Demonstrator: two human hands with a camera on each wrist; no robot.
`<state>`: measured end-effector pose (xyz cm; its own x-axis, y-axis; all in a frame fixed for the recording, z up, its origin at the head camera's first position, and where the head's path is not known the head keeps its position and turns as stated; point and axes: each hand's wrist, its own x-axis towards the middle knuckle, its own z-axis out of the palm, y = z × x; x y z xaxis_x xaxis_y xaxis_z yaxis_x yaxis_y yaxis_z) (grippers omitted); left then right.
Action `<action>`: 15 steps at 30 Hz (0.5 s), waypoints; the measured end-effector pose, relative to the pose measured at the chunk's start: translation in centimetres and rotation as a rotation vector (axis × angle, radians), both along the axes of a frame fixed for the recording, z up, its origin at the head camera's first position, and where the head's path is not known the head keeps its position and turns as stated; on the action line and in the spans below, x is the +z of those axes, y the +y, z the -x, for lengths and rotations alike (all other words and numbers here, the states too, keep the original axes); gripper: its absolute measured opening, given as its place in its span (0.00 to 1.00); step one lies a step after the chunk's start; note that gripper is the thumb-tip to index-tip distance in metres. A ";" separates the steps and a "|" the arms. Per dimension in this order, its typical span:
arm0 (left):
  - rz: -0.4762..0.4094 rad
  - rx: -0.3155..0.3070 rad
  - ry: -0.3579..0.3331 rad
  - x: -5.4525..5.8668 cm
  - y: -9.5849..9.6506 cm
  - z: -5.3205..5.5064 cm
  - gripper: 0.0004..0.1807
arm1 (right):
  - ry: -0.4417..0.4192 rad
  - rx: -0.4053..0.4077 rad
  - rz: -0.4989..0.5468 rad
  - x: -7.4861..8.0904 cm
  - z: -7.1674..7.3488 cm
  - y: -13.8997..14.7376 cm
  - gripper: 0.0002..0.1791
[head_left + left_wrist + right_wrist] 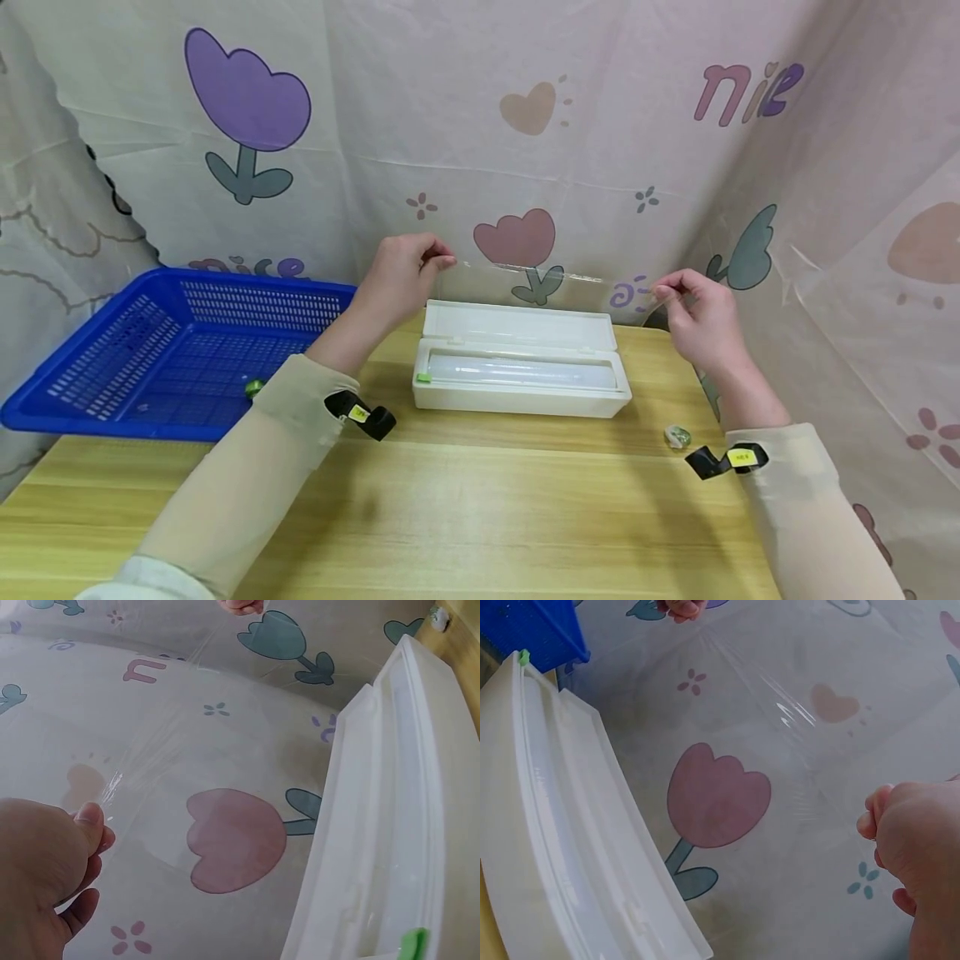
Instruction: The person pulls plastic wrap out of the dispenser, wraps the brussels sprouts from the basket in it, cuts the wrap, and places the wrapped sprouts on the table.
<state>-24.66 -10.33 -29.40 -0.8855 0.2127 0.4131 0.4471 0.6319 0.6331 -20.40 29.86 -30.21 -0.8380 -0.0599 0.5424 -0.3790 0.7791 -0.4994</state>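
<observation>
A sheet of clear cling film is stretched between both hands, above and behind an open white cling film box. My left hand pinches one end between thumb and fingers. The other end is pinched by my right hand. Shiny streaks on the film show in the right wrist view; its outline is hard to follow. Inside the box lies a film roll, and the lid is tipped back. A small green slider sits at the box's left end.
To the left stands a blue plastic basket with a small green round item inside. A small green-and-white item, apparently wrapped, lies on the wooden table near the right wrist. A patterned curtain hangs behind.
</observation>
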 end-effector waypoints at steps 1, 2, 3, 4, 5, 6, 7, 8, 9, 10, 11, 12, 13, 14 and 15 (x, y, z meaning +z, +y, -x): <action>0.000 0.003 0.005 0.1 0.0 0.0 0.09 | 0.006 0.001 0.002 0.2 0.0 0.0 0.06; 0.000 0.004 0.010 0.3 0.0 0.0 0.09 | 0.010 0.001 0.003 0.3 0.0 0.0 0.06; 0.001 0.005 0.016 0.4 0.0 0.0 0.08 | 0.016 0.001 0.004 0.5 0.0 0.0 0.06; 0.001 0.005 0.022 0.5 0.0 0.0 0.08 | 0.019 -0.001 0.004 0.7 0.0 0.0 0.07; 0.003 0.006 0.030 0.6 0.0 0.0 0.08 | 0.019 -0.004 0.005 0.9 -0.1 -0.1 0.07; 0.003 0.005 0.035 0.8 0.0 0.0 0.08 | 0.023 -0.005 0.006 1.0 -0.1 -0.1 0.07; 0.003 0.004 0.041 0.9 0.0 0.0 0.08 | 0.025 -0.005 0.007 1.2 -0.1 -0.1 0.07; 0.003 0.002 0.046 1.1 0.0 0.0 0.08 | 0.028 -0.006 0.008 1.4 -0.2 -0.1 0.08; 0.004 0.002 0.049 1.2 0.0 0.0 0.09 | 0.027 -0.009 0.009 1.5 -0.2 -0.1 0.08; 0.002 0.002 0.053 1.4 0.0 -0.1 0.09 | 0.024 -0.011 0.012 1.7 -0.3 -0.2 0.08; -0.002 0.001 0.057 1.5 0.0 -0.1 0.09 | 0.022 -0.011 0.017 1.9 -0.4 -0.2 0.08; -0.004 0.000 0.060 1.7 0.0 -0.1 0.09 | 0.025 -0.012 0.018 2.0 -0.4 -0.2 0.08; -0.005 0.000 0.065 1.8 0.0 -0.1 0.09 | 0.029 -0.012 0.021 2.2 -0.4 -0.3 0.08; -0.007 0.000 0.070 2.0 0.0 -0.1 0.09 | 0.031 -0.013 0.023 2.4 -0.5 -0.3 0.08; -0.010 0.000 0.074 2.1 0.0 -0.1 0.09 | 0.035 -0.012 0.026 2.5 -0.5 -0.3 0.08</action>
<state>-24.55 -10.36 -27.30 -0.8524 0.2082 0.4796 0.4931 0.6253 0.6048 -19.89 29.58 -27.71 -0.8190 -0.0353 0.5728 -0.3871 0.7708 -0.5060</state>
